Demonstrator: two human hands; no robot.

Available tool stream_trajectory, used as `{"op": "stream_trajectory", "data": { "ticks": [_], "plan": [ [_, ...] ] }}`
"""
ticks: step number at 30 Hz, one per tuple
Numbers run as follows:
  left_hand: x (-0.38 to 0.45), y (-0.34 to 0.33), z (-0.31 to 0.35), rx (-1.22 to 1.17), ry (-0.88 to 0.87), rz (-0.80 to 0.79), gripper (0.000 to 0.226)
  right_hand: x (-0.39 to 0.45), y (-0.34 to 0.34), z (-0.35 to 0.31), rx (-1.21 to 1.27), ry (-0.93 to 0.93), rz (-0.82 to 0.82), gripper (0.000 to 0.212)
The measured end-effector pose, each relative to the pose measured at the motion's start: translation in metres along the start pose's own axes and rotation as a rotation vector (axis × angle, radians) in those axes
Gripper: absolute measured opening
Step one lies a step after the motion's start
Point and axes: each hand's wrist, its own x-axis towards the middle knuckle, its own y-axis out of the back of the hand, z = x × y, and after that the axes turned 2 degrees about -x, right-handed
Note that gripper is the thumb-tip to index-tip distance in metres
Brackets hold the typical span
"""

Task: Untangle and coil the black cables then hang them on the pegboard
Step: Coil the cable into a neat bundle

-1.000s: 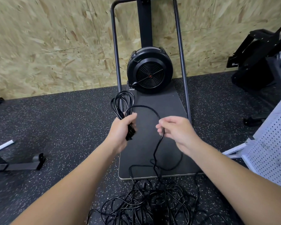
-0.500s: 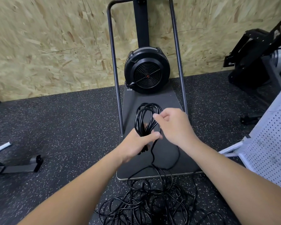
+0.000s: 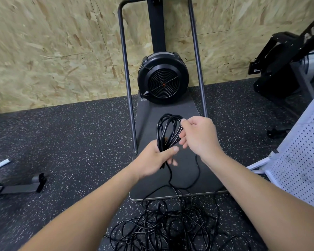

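A bundle of black cable loops (image 3: 168, 130) stands up out of my left hand (image 3: 155, 160), which grips its lower end. My right hand (image 3: 198, 136) is just to the right of the loops, thumb and forefinger pinching the cable at the top of the bundle. From my hands the cable runs down to a tangled heap of black cables (image 3: 170, 229) on the floor in front of me. A white pegboard (image 3: 301, 160) leans at the right edge.
A black fan machine (image 3: 163, 78) with a flat base board (image 3: 181, 113) and a tall metal frame (image 3: 127, 87) stands ahead against the chipboard wall. More black gym equipment (image 3: 283, 69) sits at the right, a metal floor bar (image 3: 16, 187) at the left. The floor is speckled rubber.
My right hand brought a wide cable arc from the right over to the bundle in my left hand, adding a loop. Both hands drifted slightly right and lower in view.
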Motion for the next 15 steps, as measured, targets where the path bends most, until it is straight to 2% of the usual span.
{"op": "stream_trajectory", "data": {
  "ticks": [3,5,8,10,11,14,15],
  "plan": [
    [-0.001,-0.004,0.002,0.019,-0.035,0.028,0.033,0.002,0.001,0.002,0.008,0.023,-0.005,0.036],
    [-0.002,-0.005,0.003,0.021,-0.034,0.037,0.045,0.005,0.002,0.004,0.144,-0.002,-0.015,0.025],
    [-0.002,-0.005,0.005,-0.143,-0.008,0.121,0.054,0.011,0.003,0.008,0.403,-0.094,-0.013,0.014],
    [0.002,-0.003,0.005,-0.253,0.000,0.208,0.053,0.010,-0.002,0.016,0.342,-0.147,-0.055,0.010],
    [0.005,-0.002,0.005,-0.322,0.004,0.251,0.050,0.008,-0.006,0.022,0.254,-0.150,-0.136,0.015],
    [0.010,0.002,0.007,-0.487,0.008,0.344,0.043,-0.007,-0.024,0.043,-0.081,-0.088,-0.572,0.028],
    [0.011,0.002,0.007,-0.515,0.011,0.369,0.043,-0.012,-0.030,0.050,-0.130,-0.087,-0.666,0.036]
  ]
}}
